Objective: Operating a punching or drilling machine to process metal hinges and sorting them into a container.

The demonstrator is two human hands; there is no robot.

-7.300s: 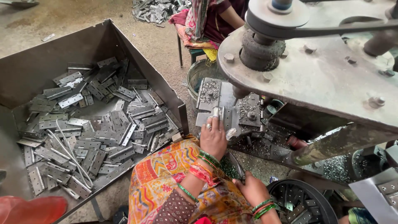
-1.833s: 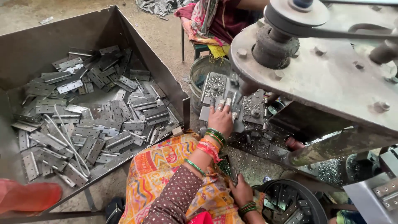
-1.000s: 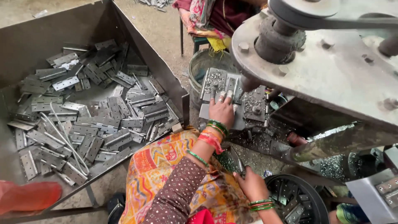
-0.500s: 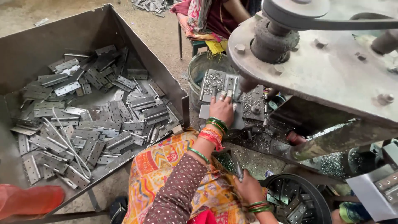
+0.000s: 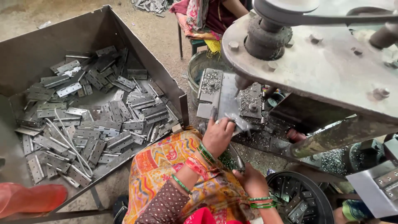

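Left hand (image 5: 218,135) closed around a flat metal hinge (image 5: 232,122), pressed onto the press bed (image 5: 215,93) under the machine. Right hand (image 5: 251,180) lowered beside the round black bin (image 5: 302,199), grip impossible to tell. Probably stiff, thin, sharp-edged (likely slick too); best pinched by the long edges. More hinges heaped in the grey tray (image 5: 83,120).

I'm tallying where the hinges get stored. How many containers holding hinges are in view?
2: the big metal bin on the left, full of hinges, and the round black tub by the right hand. Others may be hidden.
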